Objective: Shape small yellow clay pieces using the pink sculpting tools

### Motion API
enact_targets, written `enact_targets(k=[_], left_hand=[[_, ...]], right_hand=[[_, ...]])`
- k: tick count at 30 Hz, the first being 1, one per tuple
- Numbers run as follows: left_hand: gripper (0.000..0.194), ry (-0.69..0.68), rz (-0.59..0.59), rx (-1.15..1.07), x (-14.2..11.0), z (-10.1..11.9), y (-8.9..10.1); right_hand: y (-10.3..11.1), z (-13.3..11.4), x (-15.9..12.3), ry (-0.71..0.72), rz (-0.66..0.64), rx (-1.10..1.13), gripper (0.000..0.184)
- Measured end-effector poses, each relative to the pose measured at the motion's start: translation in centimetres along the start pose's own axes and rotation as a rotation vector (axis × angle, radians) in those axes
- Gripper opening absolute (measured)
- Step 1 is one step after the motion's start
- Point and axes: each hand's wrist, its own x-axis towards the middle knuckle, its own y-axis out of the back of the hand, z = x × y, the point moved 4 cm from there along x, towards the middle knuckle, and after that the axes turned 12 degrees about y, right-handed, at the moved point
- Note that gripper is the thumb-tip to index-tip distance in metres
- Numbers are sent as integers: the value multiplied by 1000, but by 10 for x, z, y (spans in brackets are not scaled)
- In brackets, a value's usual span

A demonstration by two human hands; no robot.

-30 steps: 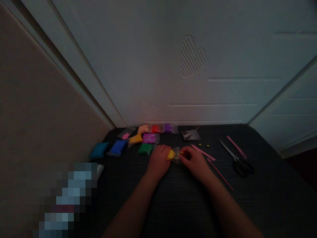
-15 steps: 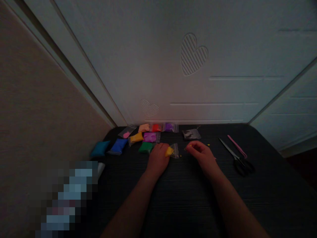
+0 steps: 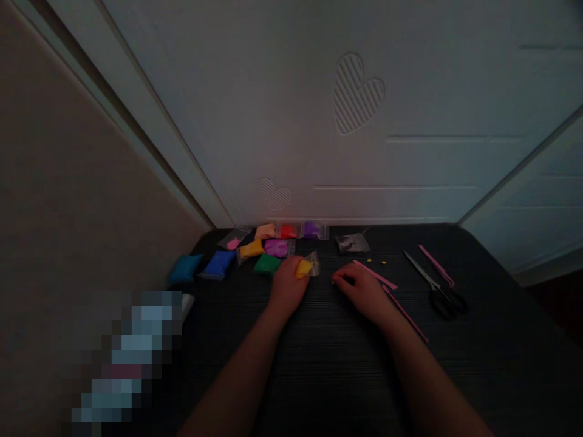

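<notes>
My left hand [image 3: 290, 284] is closed around a small clear zip bag of yellow modelling clay [image 3: 303, 269], whose open-looking end points right. To its right, my right hand [image 3: 364, 290] is low over the table with thumb and forefinger pinched on a tiny yellow clay bit [image 3: 333, 281], mostly hidden by the fingertips. Two more yellow bits lie beyond that hand, a left one [image 3: 369, 260] and a right one [image 3: 383, 262]. A pink strip [image 3: 380, 276] and a thinner pink stick [image 3: 407, 315] lie beside and partly under my right hand and wrist.
Black-handled scissors [image 3: 441, 297] and pink tweezers [image 3: 436, 266] lie at the right. Several clay bags line the back left, including a green one [image 3: 266, 264] touching my left hand and a blue one [image 3: 218, 265]. A dark-filled bag [image 3: 352, 243] sits near the white panel [image 3: 291, 121].
My right hand has moved left and down to the table, uncovering the pink strip, the pink stick and a second yellow bit. My left hand has tilted the yellow bag and drawn it slightly left.
</notes>
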Motion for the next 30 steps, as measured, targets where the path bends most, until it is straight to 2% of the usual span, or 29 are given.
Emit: enact_targets(k=[11,17,23,30], left_hand=[[23,-4,-8,-28,-1,-1,0],[24,-2,-6,-32,-1,1,0],[22,3,-12,-33,-2,2,2],[23,14,-28,-41,-2,1,2]], right_hand=[[-5,0,-2,62,-83,-171,17],[-4,2,-1,2,-13,-121,11],[0,5,-2,-118,156,89,19],[-2,-1,-1,-227,255,591,24]])
